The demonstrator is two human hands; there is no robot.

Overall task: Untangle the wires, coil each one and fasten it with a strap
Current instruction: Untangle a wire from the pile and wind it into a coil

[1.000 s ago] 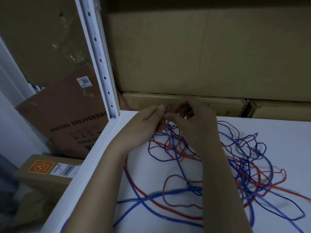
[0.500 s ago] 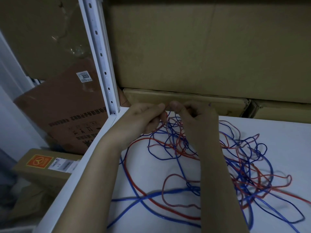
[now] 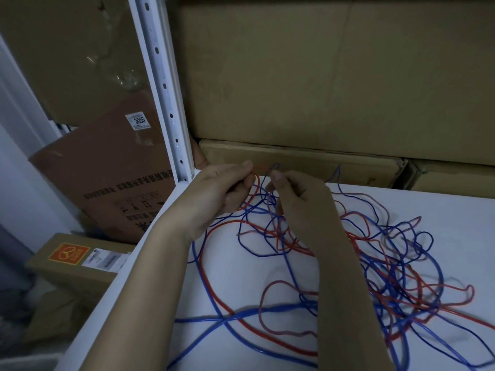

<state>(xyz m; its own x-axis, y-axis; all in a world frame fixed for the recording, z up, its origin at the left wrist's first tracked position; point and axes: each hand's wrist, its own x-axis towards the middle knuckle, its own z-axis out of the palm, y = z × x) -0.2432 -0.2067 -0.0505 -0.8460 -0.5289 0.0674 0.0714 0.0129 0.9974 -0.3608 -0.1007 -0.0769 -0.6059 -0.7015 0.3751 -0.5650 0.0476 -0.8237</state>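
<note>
Pinching a thin red wire [image 3: 256,187] between curled fingers, the left hand [image 3: 217,192] faces the right hand [image 3: 302,202], which pinches a thin blue wire [image 3: 267,180] (both rising from the tangle of red and blue wires [image 3: 375,269] on the white counter [image 3: 455,210]).

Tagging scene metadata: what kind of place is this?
Likely a storeroom or warehouse. Large cardboard cartons are stacked at the back of a white shelf, beside a perforated metal rack upright, and a carton with a label reading 3055 leans outside.
</note>
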